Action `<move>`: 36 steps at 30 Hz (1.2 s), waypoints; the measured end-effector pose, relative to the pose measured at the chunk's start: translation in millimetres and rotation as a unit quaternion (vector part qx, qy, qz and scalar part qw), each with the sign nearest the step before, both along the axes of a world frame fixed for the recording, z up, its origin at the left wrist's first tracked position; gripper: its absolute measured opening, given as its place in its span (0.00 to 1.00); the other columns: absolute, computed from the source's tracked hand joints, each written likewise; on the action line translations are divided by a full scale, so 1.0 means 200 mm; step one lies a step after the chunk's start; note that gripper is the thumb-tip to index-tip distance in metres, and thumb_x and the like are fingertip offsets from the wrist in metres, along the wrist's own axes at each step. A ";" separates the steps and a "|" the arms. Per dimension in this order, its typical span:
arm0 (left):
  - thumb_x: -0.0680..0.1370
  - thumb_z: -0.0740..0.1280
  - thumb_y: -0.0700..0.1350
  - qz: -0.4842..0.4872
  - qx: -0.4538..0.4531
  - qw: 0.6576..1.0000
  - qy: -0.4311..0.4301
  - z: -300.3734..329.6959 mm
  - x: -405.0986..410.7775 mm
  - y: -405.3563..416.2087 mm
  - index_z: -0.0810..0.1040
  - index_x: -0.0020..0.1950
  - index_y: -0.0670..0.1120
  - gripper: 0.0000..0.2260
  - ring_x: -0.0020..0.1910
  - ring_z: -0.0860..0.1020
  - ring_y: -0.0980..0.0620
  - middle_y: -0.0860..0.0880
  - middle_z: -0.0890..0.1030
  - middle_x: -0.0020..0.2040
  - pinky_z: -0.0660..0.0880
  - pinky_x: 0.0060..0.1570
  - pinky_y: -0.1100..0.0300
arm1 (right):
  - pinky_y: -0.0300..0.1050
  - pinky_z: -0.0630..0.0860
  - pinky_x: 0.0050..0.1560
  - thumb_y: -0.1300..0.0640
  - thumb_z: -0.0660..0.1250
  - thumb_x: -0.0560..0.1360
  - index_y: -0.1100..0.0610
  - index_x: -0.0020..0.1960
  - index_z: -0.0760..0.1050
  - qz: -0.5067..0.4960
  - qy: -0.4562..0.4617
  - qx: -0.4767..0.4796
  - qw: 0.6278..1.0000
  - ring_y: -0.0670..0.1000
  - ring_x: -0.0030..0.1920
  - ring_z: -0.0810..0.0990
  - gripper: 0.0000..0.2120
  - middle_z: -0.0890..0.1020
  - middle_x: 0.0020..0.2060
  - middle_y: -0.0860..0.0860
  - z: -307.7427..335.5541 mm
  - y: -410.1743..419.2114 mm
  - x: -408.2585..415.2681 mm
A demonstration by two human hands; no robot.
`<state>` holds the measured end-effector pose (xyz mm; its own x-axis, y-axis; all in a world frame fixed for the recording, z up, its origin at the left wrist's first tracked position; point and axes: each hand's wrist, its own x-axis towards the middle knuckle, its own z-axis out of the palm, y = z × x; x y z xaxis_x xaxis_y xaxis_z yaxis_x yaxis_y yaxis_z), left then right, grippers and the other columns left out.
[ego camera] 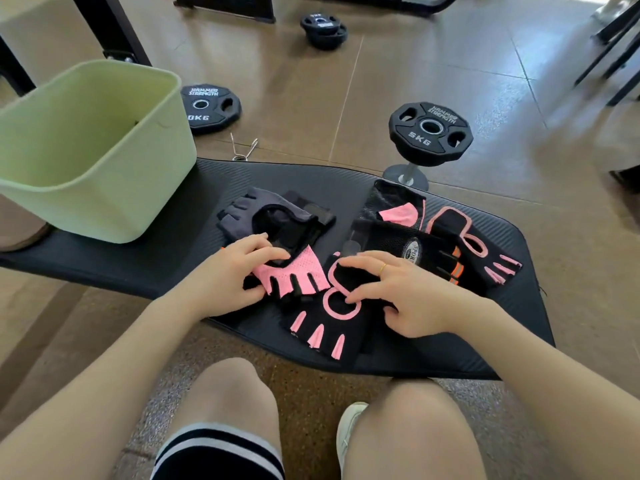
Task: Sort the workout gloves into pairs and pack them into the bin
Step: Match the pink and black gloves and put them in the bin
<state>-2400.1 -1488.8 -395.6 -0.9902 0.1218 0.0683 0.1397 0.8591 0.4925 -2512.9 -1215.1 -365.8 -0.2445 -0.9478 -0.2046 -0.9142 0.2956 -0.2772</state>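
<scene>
on black foam mat (450, 341): left hand (228, 275) pinching pink mesh fingerless glove (294, 271); right hand (408, 292) loosely spread, fingertips touching black pink-trimmed glove (332, 327). contents of pale green plastic bin (93, 147) unclear.

My left hand (232, 271) lies palm down, fingers curled; my right hand (398, 294) spreads flat, fingers bent, both forearms reaching forward

From my feed, the bin (104, 161) looks like smooth matt plastic, and the mat (166, 251) is ribbed black foam. The pink glove (294, 271) is perforated mesh cloth. The weight plate (429, 133) looks rubbery matt, the floor (381, 81) is glossy tile.
</scene>
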 end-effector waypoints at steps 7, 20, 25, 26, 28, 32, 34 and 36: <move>0.74 0.65 0.46 0.071 0.099 0.991 0.051 0.03 0.02 0.05 0.79 0.44 0.41 0.09 0.54 0.76 0.54 0.51 0.78 0.52 0.67 0.52 0.76 | 0.34 0.61 0.65 0.53 0.65 0.72 0.59 0.55 0.80 -0.098 -0.106 -0.135 0.980 0.49 0.61 0.71 0.15 0.77 0.60 0.55 0.04 -0.07 -0.01; 0.75 0.60 0.54 0.267 0.330 0.900 0.099 0.34 -0.13 0.16 0.72 0.38 0.38 0.19 0.34 0.70 0.50 0.41 0.74 0.33 0.71 0.37 0.47 | 0.44 0.77 0.53 0.54 0.60 0.78 0.51 0.49 0.78 -0.510 -0.390 -0.249 0.725 0.49 0.50 0.80 0.08 0.82 0.49 0.50 0.16 -0.04 -0.12; 0.79 0.60 0.47 0.262 0.495 0.828 -0.007 0.36 -0.14 0.22 0.79 0.45 0.39 0.14 0.44 0.78 0.47 0.39 0.81 0.45 0.75 0.51 0.46 | 0.39 0.64 0.54 0.58 0.65 0.74 0.54 0.59 0.74 -0.495 -0.076 -0.200 0.842 0.47 0.54 0.71 0.13 0.74 0.55 0.51 0.11 -0.01 -0.11; 0.79 0.60 0.47 0.263 0.485 0.834 -0.008 0.37 -0.14 0.22 0.79 0.44 0.40 0.14 0.43 0.79 0.47 0.39 0.82 0.44 0.75 0.49 0.49 | 0.37 0.63 0.54 0.58 0.65 0.74 0.54 0.59 0.74 -0.469 -0.082 -0.219 0.852 0.46 0.54 0.70 0.13 0.74 0.55 0.50 0.12 -0.02 -0.09; 0.78 0.60 0.49 0.281 0.372 0.883 0.057 0.38 -0.16 0.22 0.76 0.40 0.39 0.15 0.37 0.75 0.51 0.40 0.81 0.38 0.71 0.42 0.54 | 0.36 0.63 0.55 0.60 0.65 0.74 0.55 0.58 0.75 -0.421 -0.084 -0.239 0.871 0.46 0.55 0.71 0.12 0.75 0.55 0.50 0.16 -0.06 -0.07; 0.76 0.61 0.48 0.257 0.038 0.928 0.266 0.42 -0.14 0.24 0.74 0.40 0.44 0.10 0.35 0.73 0.49 0.47 0.78 0.35 0.68 0.35 0.57 | 0.37 0.64 0.57 0.63 0.65 0.74 0.57 0.53 0.77 -0.370 -0.064 -0.213 0.902 0.51 0.59 0.72 0.09 0.76 0.55 0.53 0.13 -0.09 -0.08; 0.74 0.61 0.50 0.212 -0.037 0.944 0.248 0.36 -0.14 0.28 0.78 0.46 0.44 0.10 0.42 0.78 0.43 0.46 0.81 0.47 0.73 0.37 0.55 | 0.36 0.62 0.55 0.63 0.64 0.74 0.58 0.53 0.77 -0.364 -0.061 -0.185 0.911 0.53 0.58 0.72 0.09 0.76 0.55 0.54 0.10 -0.09 -0.09; 0.72 0.61 0.54 0.135 -0.067 0.984 0.092 0.24 -0.14 0.32 0.78 0.53 0.47 0.16 0.52 0.78 0.44 0.49 0.78 0.58 0.75 0.45 0.54 | 0.34 0.61 0.53 0.63 0.64 0.74 0.58 0.54 0.77 -0.363 -0.049 -0.169 0.915 0.53 0.58 0.72 0.10 0.76 0.56 0.54 0.09 -0.09 -0.09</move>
